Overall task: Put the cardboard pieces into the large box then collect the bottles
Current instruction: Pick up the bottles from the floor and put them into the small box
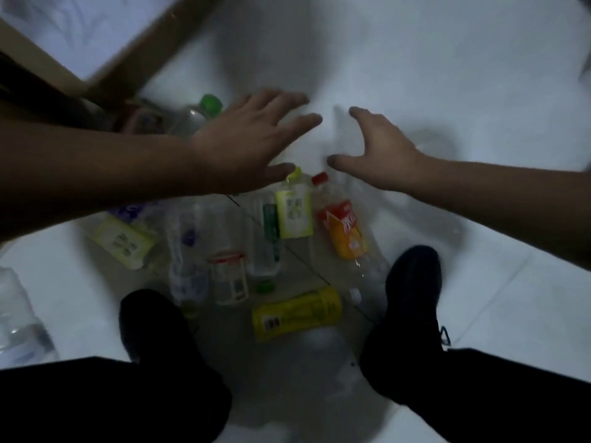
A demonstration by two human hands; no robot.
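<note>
- Your legs in black trousers (96,401) and your black shoes (412,282) fill the bottom of the view, planted either side of a scatter of bottles on the white tiled floor (447,75).
- Between your feet, a yellow plastic bottle (297,313) lies on its side.
- Just beyond it, all lying down and packed close, are:
  - a clear bottle with a red cap and red-and-orange label (343,231)
  - a clear bottle with a pale green label (293,214)
  - a clear bottle with a red-and-white label (228,278)
- A clear bottle with a bright green cap (201,115) lies farther off, near the box. Another clear plastic bottle (19,318) sits at the left edge, well apart from the group.
- At the upper left is the large brown cardboard box (48,68), one flap reaching out over the floor. You cannot see inside it from here.
- Your left hand (252,139) and right hand (380,151) hover palm-down over the far end of the cluster. The fingers are spread wide and hold nothing, and the thumbs are near each other above the caps.
- No loose cardboard pieces show on the floor, so you appear to be on the bottle-collecting step. It looks barely started, since every bottle in view lies on the floor.
- Next, you probably need to lower both hands and close them round bottle bodies rather than caps. Empty round bottles are light and likely to roll or skid if nudged.
- The picture is blurred, so which bottle you are aiming for cannot be told.
</note>
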